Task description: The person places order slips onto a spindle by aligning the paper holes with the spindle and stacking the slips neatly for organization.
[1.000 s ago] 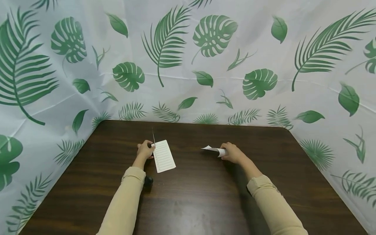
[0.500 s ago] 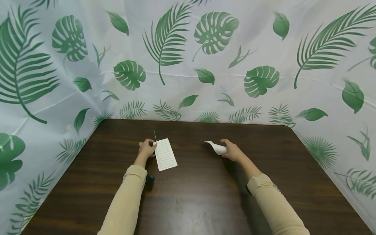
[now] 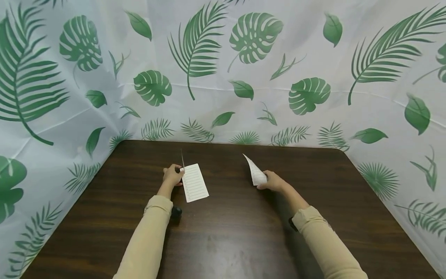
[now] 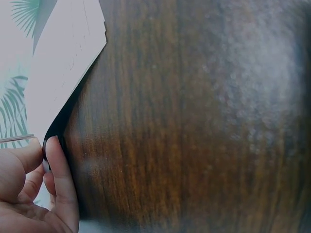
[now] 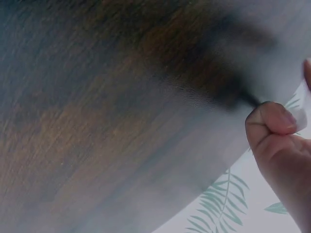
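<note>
A lined notepad (image 3: 196, 184) lies on the dark wooden table, left of the middle. My left hand (image 3: 172, 176) holds it by its left edge, with thumb and fingers pinching there in the left wrist view. A thin upright strip (image 3: 182, 159), perhaps a raised cover or page seen edge-on, stands at that edge. To the right, my right hand (image 3: 274, 181) pinches a printed or lined sheet of paper (image 3: 257, 175), tilted up above the table. In the right wrist view only a corner of paper (image 5: 300, 116) shows beside the thumb.
The brown table (image 3: 223, 236) spreads around both hands, between them and toward the front. A white sheet with green leaves (image 3: 258, 108) hangs behind and at the sides. Below the left wrist a small black object (image 3: 175, 213) shows, perhaps the wrist camera.
The paper in my right hand has turned from nearly flat and edge-on to tilted upright, its face now showing. My left hand and the notepad have stayed about where they were.
</note>
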The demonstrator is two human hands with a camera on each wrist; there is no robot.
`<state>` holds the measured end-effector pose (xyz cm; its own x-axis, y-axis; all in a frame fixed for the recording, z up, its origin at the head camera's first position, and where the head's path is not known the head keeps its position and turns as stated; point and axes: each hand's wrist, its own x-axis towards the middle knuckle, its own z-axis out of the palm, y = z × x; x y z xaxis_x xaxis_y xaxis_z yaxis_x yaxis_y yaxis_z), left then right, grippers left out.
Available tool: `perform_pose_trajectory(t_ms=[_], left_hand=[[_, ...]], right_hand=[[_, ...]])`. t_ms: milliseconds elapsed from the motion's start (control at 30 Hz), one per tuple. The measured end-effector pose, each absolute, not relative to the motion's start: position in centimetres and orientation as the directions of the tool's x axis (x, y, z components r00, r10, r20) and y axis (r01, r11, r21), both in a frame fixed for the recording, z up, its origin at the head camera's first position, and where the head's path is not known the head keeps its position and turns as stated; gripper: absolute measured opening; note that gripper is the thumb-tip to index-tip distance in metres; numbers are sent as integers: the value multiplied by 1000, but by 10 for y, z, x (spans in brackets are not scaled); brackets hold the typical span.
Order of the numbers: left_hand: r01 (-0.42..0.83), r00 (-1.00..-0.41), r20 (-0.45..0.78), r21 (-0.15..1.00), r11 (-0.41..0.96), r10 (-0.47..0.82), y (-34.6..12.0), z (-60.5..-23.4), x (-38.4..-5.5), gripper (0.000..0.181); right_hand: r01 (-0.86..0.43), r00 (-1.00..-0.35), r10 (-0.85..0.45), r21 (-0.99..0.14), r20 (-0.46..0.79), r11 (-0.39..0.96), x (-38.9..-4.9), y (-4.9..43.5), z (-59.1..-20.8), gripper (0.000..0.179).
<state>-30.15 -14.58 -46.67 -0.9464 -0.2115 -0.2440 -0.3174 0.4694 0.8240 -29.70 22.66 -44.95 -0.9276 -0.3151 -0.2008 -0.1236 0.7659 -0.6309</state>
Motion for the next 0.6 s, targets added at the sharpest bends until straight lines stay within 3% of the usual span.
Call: perform_pose_trajectory(t_ms=[300,467,533,600], left_hand=[[-311,-948,-237,828,466,-213,-148,-466,-301,33],[-313,-948,-241,829,463,-210,-148,-466,-300,33],[-312,-948,-241,828,466,-206,-148,-466,-301,34],[-314,-948,-243,826,468,-208,-147,-467,-301,34]], right_hand=[[95,-847,-295,-673,-442,734,-286,218,-437,91],[195,-835,-270,-716,-480,670,-295,218,-442,71],[126,-839,-313,-719,-444,683,-303,223,-453,54],[27,-856,-358,-724,-373,689,-331,239,-495,50]])
